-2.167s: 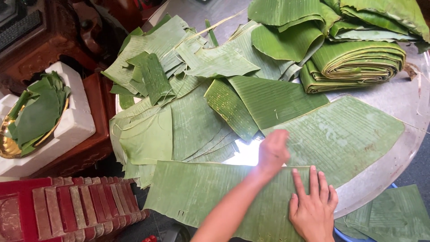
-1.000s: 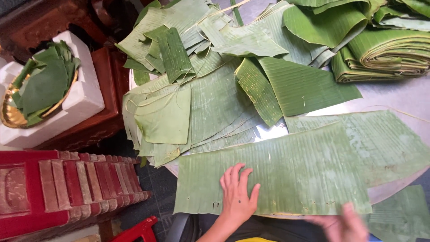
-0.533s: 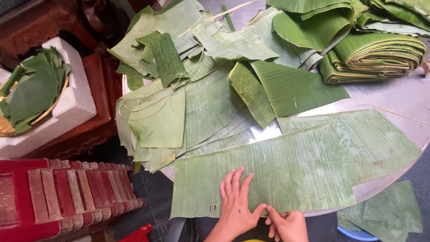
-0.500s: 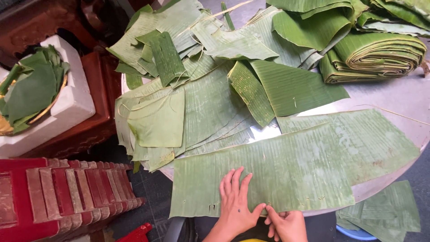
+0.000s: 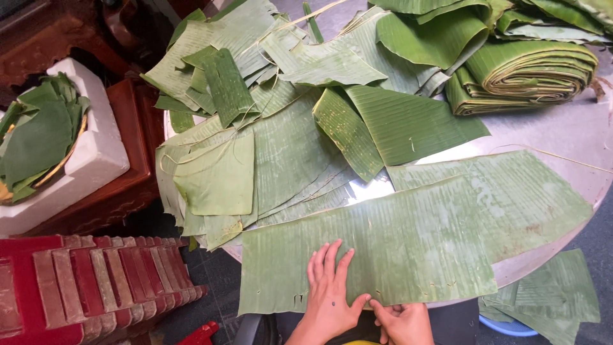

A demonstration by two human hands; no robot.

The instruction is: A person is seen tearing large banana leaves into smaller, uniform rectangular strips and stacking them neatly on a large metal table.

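A long pale green banana leaf strip [image 5: 408,243] lies across the near edge of the round metal table [image 5: 562,131]. My left hand [image 5: 330,291] rests flat on its lower edge, fingers spread. Beside it, my right hand [image 5: 402,319] pinches that same lower edge between thumb and fingers. Behind the strip lie many cut leaf pieces [image 5: 268,140], overlapping in a loose heap.
Folded leaf bundles [image 5: 530,76] are stacked at the far right. A white foam box [image 5: 89,153] at the left holds a golden bowl of leaves [image 5: 38,137]. A red carved wooden piece [image 5: 83,281] sits at the lower left. More leaf [image 5: 549,294] hangs below the table.
My left hand slid down from the middle of the strip to its near edge and flattened there. My right hand came in beside it and pinched the edge.
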